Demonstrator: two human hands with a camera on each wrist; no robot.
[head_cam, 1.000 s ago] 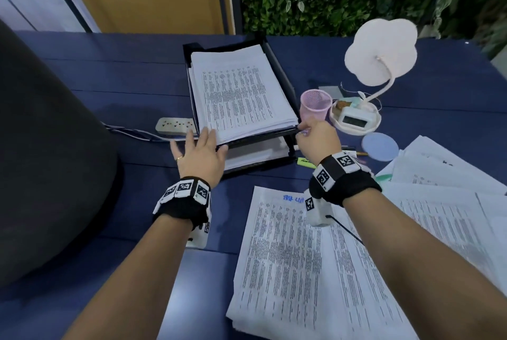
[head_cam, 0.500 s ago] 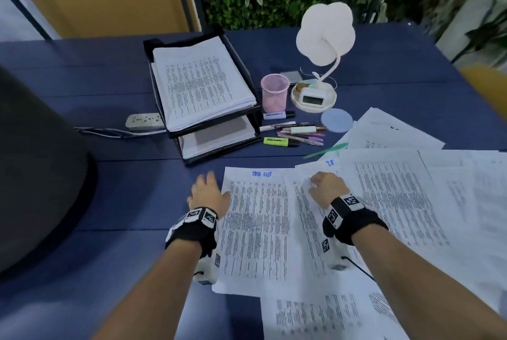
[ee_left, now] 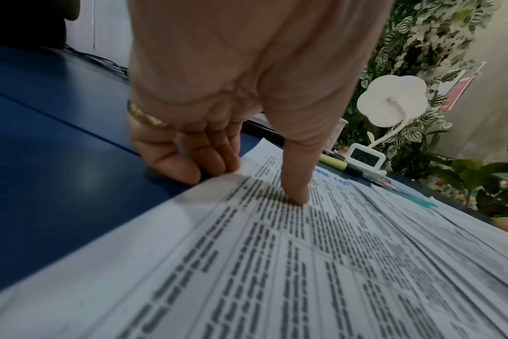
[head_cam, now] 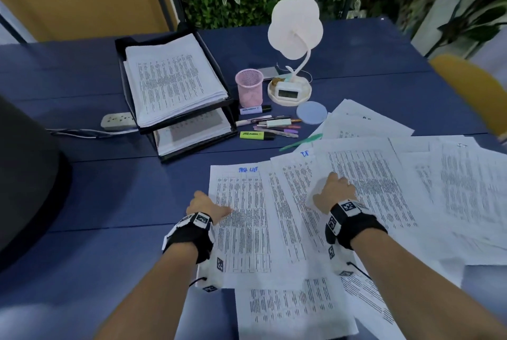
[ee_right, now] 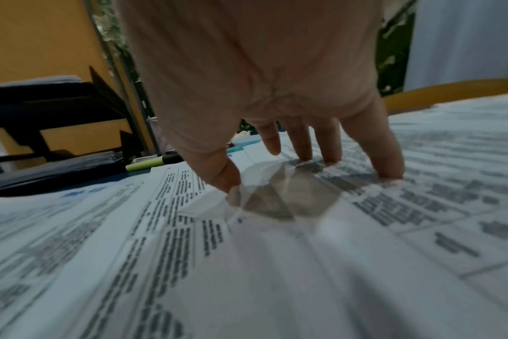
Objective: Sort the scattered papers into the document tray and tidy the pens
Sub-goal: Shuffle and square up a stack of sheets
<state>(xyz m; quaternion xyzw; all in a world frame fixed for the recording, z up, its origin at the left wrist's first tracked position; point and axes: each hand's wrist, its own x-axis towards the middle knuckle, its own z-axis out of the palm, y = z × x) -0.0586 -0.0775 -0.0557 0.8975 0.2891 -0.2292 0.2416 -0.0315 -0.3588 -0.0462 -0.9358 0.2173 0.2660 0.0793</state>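
At the upper left of the head view we see the document tray (head_cam: 175, 87), both tiers already stacked, with the pens (head_cam: 270, 128) loose on the worktop (head_cam: 82, 197) just right of it. Lower centre, our left hand (head_cam: 207, 206) pins the leftmost sheet (head_cam: 241, 216), thumb on the print, curled fingers at its edge. Our right hand (head_cam: 333, 193) pinches a puckered fold of the overlapping papers (head_cam: 370, 180); how many sheets it has is probably unclear. These sheets are light, limp and slippery, so we would gather them by the edges and lift them squared.
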